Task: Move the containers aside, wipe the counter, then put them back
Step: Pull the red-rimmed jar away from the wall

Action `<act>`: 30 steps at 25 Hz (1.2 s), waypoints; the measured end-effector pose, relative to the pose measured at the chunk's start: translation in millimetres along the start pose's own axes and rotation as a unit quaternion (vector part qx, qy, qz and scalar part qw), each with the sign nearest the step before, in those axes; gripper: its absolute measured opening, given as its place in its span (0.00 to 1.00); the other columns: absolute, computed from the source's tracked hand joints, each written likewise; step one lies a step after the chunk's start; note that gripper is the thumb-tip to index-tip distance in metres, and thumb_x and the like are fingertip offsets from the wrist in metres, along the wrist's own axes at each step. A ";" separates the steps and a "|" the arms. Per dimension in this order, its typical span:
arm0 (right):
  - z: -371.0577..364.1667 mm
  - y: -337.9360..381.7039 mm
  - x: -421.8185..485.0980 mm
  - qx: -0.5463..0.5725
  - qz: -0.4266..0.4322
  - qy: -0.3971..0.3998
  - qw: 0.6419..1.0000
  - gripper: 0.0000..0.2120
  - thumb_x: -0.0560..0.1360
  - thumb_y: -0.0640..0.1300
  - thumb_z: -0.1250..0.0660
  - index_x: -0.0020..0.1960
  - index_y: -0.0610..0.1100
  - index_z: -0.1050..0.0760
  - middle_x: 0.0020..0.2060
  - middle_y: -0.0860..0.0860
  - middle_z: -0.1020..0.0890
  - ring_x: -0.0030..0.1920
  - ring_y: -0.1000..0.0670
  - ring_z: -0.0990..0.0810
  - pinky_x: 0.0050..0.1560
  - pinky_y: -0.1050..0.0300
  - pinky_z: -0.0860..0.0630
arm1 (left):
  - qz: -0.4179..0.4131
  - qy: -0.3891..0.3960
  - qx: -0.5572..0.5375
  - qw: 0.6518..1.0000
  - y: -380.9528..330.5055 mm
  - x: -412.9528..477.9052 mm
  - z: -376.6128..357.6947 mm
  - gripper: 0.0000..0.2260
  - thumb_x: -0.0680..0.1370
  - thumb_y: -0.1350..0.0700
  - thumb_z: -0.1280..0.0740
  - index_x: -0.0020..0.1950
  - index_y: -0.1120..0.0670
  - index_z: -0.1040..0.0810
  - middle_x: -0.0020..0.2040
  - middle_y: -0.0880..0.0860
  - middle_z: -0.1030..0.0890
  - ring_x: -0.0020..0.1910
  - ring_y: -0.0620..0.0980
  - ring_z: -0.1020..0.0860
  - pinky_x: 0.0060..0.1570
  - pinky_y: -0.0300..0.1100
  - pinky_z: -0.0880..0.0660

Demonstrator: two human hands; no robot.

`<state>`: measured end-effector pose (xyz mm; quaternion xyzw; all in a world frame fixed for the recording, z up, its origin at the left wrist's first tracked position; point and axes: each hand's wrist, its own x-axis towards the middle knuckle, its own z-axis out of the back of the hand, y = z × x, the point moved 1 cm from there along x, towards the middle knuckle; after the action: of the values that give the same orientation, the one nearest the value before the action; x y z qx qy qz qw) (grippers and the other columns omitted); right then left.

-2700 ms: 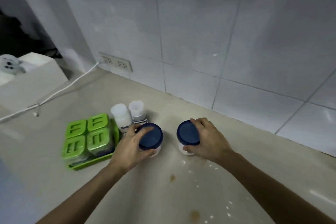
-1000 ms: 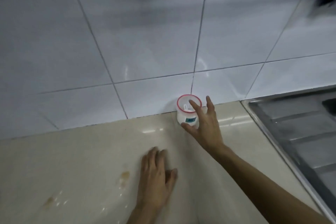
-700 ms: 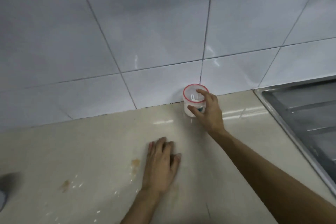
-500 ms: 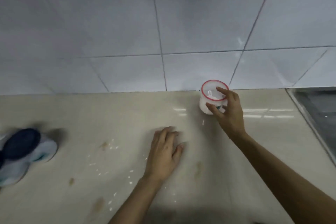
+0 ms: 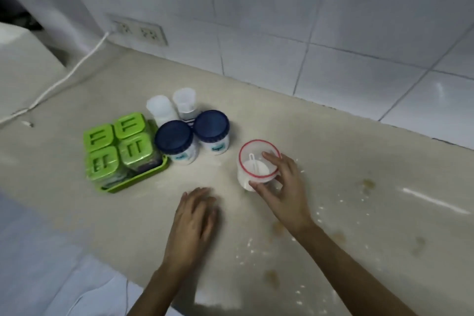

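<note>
My right hand (image 5: 280, 192) grips a white tub with a red-rimmed clear lid (image 5: 252, 161), held at or just above the beige counter (image 5: 359, 149), right of the other containers. Two white jars with dark blue lids (image 5: 174, 137) (image 5: 211, 126) stand side by side. Behind them are two small translucent white bottles (image 5: 159, 108) (image 5: 185, 99). A green tray (image 5: 143, 174) holds several green-lidded boxes (image 5: 115, 146) at the left. My left hand (image 5: 195, 215) lies flat on the counter, holding nothing.
Brown stains (image 5: 368, 183) and white crumbs (image 5: 318, 213) dot the counter to the right and near the front edge. A wall socket (image 5: 139, 31) with a white cable (image 5: 69, 72) sits on the tiled wall at the back left. A white appliance (image 5: 20, 64) stands far left.
My right hand has carried the red-rimmed tub leftward from the wall near the sink to beside the blue-lidded jars. My left hand stayed flat on the counter.
</note>
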<state>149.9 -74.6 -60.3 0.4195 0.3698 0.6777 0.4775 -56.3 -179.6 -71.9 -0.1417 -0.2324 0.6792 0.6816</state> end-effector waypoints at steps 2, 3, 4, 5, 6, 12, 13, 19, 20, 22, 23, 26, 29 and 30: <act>-28.6 6.5 -6.1 -0.016 0.014 0.024 0.999 0.26 0.68 0.48 0.25 0.64 0.52 0.28 0.63 0.52 0.26 0.66 0.53 0.29 0.68 0.57 0.32 | 0.003 -0.016 -0.003 1.000 14.9 -15.9 5.8 0.15 0.80 0.51 0.44 0.61 0.52 0.23 0.65 0.51 0.25 0.69 0.48 0.31 0.73 0.54 0.41; -58.4 15.1 -5.8 -0.020 0.014 0.049 0.998 0.26 0.68 0.49 0.26 0.65 0.53 0.28 0.63 0.52 0.27 0.67 0.54 0.30 0.67 0.57 0.31 | 0.026 -0.025 -0.005 0.999 34.2 -26.8 15.6 0.15 0.81 0.51 0.44 0.61 0.51 0.23 0.66 0.51 0.25 0.69 0.49 0.31 0.72 0.55 0.40; -79.7 23.9 -6.2 -0.028 0.004 0.059 0.998 0.26 0.68 0.50 0.26 0.65 0.55 0.29 0.64 0.53 0.27 0.67 0.56 0.31 0.66 0.57 0.30 | 0.044 -0.033 -0.008 0.998 49.6 -34.4 20.6 0.15 0.81 0.50 0.44 0.62 0.51 0.23 0.66 0.51 0.25 0.69 0.49 0.32 0.72 0.55 0.40; -94.2 28.7 -7.1 -0.026 -0.008 0.060 0.998 0.27 0.68 0.51 0.26 0.65 0.57 0.30 0.64 0.54 0.27 0.67 0.59 0.32 0.66 0.59 0.31 | 0.057 -0.041 -0.009 0.998 58.4 -40.3 22.0 0.15 0.81 0.50 0.44 0.62 0.51 0.23 0.66 0.51 0.26 0.69 0.49 0.32 0.72 0.54 0.40; -106.2 32.2 -8.1 -0.027 -0.015 0.058 0.998 0.28 0.67 0.50 0.26 0.65 0.59 0.30 0.63 0.55 0.28 0.66 0.61 0.33 0.66 0.62 0.32 | 0.066 -0.051 -0.013 0.996 64.5 -45.3 22.8 0.15 0.81 0.50 0.44 0.62 0.51 0.23 0.66 0.51 0.26 0.69 0.49 0.32 0.73 0.53 0.41; -138.4 42.5 -3.6 -0.056 -0.025 0.065 0.996 0.29 0.72 0.42 0.28 0.70 0.49 0.33 0.70 0.44 0.33 0.71 0.50 0.36 0.71 0.57 0.36 | 0.072 -0.030 -0.002 0.997 73.0 -52.9 20.0 0.14 0.79 0.52 0.41 0.60 0.55 0.22 0.64 0.56 0.24 0.67 0.53 0.31 0.70 0.54 0.37; -134.9 41.6 -5.4 -0.067 -0.027 0.085 0.994 0.30 0.73 0.41 0.29 0.72 0.49 0.36 0.73 0.43 0.37 0.74 0.48 0.41 0.73 0.56 0.39 | 0.064 -0.017 0.003 0.998 68.7 -54.1 18.4 0.14 0.79 0.53 0.40 0.59 0.56 0.21 0.64 0.57 0.24 0.66 0.53 0.30 0.69 0.56 0.36; -48.9 21.6 -69.1 -0.175 -0.002 0.130 0.976 0.30 0.78 0.46 0.35 0.76 0.56 0.44 0.78 0.50 0.51 0.76 0.53 0.45 0.64 0.76 0.39 | -0.003 0.045 -0.043 0.998 24.3 -55.6 10.4 0.14 0.79 0.53 0.40 0.63 0.54 0.24 0.66 0.52 0.26 0.69 0.49 0.32 0.74 0.44 0.41; -23.0 17.3 -91.1 -0.192 -0.017 0.110 0.975 0.29 0.78 0.48 0.35 0.76 0.55 0.42 0.78 0.50 0.49 0.76 0.55 0.43 0.62 0.73 0.36 | -0.022 0.067 -0.053 0.996 11.3 -53.2 8.3 0.15 0.80 0.52 0.41 0.65 0.53 0.25 0.67 0.51 0.27 0.69 0.47 0.33 0.74 0.40 0.43; 34.2 9.9 -147.5 -0.227 -0.072 0.051 0.970 0.28 0.78 0.50 0.37 0.75 0.54 0.41 0.77 0.52 0.45 0.74 0.59 0.41 0.61 0.65 0.30 | -0.078 0.130 -0.062 0.987 -27.3 -52.0 -1.6 0.16 0.79 0.51 0.42 0.66 0.53 0.26 0.67 0.51 0.27 0.69 0.47 0.33 0.73 0.39 0.41; 58.9 8.4 -177.9 -0.237 -0.106 0.015 0.966 0.27 0.78 0.50 0.36 0.75 0.54 0.41 0.77 0.53 0.43 0.72 0.61 0.40 0.61 0.63 0.29 | -0.116 0.158 -0.059 0.979 -47.8 -52.4 -9.4 0.17 0.79 0.51 0.42 0.65 0.54 0.25 0.66 0.51 0.26 0.68 0.48 0.31 0.72 0.42 0.39; 111.2 6.1 -247.6 -0.232 -0.174 -0.050 0.956 0.25 0.78 0.48 0.35 0.73 0.52 0.37 0.74 0.57 0.41 0.70 0.62 0.38 0.64 0.64 0.31 | -0.206 0.208 -0.047 0.955 -104.5 -53.1 -36.0 0.19 0.80 0.49 0.44 0.64 0.56 0.24 0.64 0.53 0.25 0.66 0.51 0.28 0.70 0.46 0.36; 166.6 -1.9 -296.6 -0.252 -0.203 -0.112 0.939 0.23 0.78 0.49 0.36 0.71 0.47 0.35 0.74 0.52 0.39 0.72 0.56 0.37 0.70 0.62 0.36 | -0.295 0.233 -0.050 0.925 -175.6 -52.8 -74.3 0.23 0.81 0.45 0.48 0.61 0.59 0.22 0.62 0.56 0.23 0.64 0.52 0.28 0.69 0.43 0.38; 183.7 -7.2 -308.8 -0.278 -0.209 -0.134 0.928 0.23 0.78 0.50 0.37 0.71 0.47 0.34 0.74 0.49 0.38 0.73 0.52 0.37 0.72 0.57 0.37 | -0.317 0.235 -0.051 0.918 -198.5 -53.0 -85.9 0.24 0.81 0.45 0.48 0.59 0.60 0.21 0.61 0.57 0.22 0.63 0.52 0.28 0.69 0.41 0.39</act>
<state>380.9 -349.9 -64.6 0.2700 0.1783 0.5760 0.7507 159.9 -229.0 -50.7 -0.2506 -0.1331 0.3623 0.8878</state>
